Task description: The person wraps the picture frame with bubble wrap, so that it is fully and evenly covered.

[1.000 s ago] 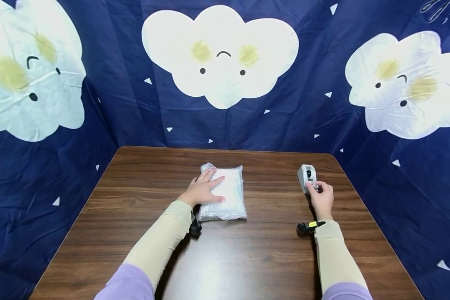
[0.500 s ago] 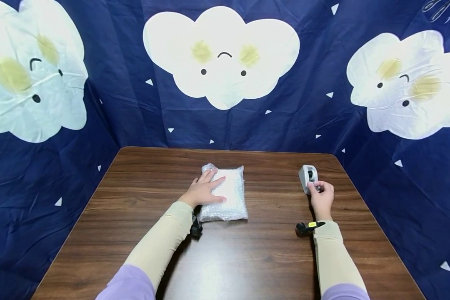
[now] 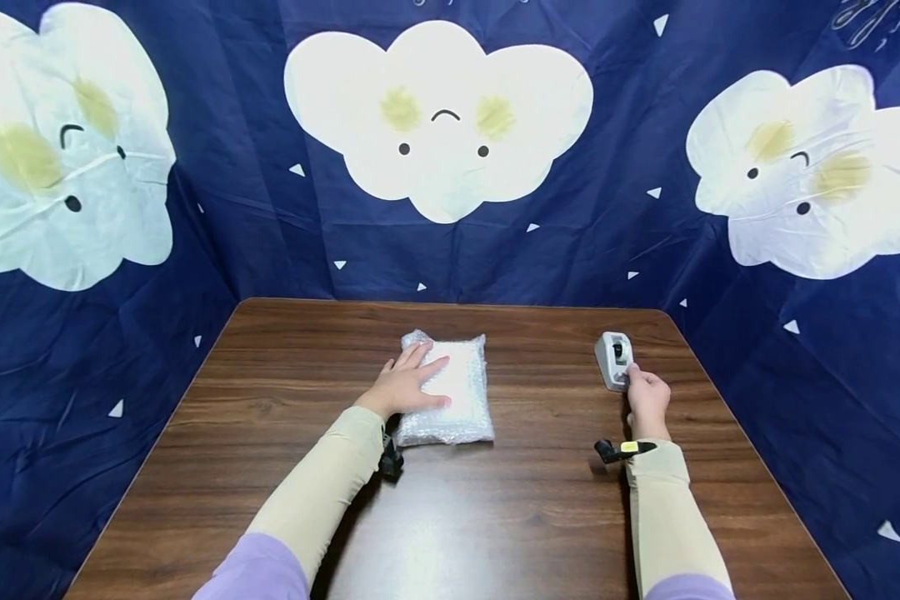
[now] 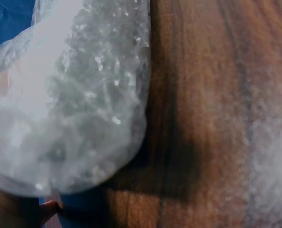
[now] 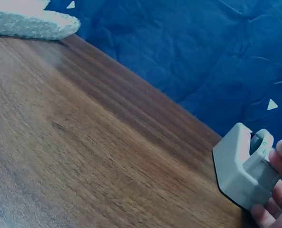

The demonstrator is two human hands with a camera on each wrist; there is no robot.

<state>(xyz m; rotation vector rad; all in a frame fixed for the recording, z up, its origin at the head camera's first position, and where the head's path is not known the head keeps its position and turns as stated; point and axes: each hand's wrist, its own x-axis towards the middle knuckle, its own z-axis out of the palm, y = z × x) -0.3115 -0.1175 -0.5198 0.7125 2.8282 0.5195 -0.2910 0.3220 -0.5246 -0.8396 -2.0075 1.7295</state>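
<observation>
My left hand (image 3: 403,387) rests with spread fingers on a flat package in bubble wrap (image 3: 461,421), near the middle of the table. A white sheet or box face shows through its top. In the left wrist view the bubble wrap (image 4: 98,95) fills the left side and hides most of the hand. On the right stands a pale grey tape dispenser (image 3: 610,358) with a dark roll hub. My right hand (image 3: 648,404) is at its front end, thumb and fingers pinching the tape's end by the cutter. In the right wrist view the fingertips (image 5: 281,164) sit right against the dispenser.
The brown wood-grain table (image 3: 540,500) reaches back to a dark blue curtain (image 3: 615,242) printed with white clouds, which also hangs at both sides. Each wrist carries a small black camera, the right one (image 3: 607,452) above the table.
My right hand has turned and drawn slightly back at the dispenser's front, its thumb now at the near right edge. The left hand stays on the package. The head view tilts slightly.
</observation>
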